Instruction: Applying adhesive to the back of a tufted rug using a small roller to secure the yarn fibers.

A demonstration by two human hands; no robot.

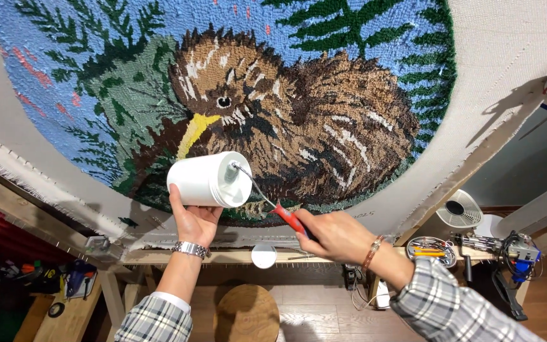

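While the left hand [194, 218] grips a white tub [209, 180] at about 7 o'clock of the tufted bird rug [235, 82], the right hand [337, 235] is closed on a red-handled tool [289, 218] poking into it. Pile looks fully tufted; nothing spread on it yet.

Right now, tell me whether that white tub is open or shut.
Open. The white tub, held tipped sideways in the left hand, has the red-handled tool from the right hand reaching into its mouth.

wooden floor [311, 316], round stool [247, 315], white fan [459, 209]
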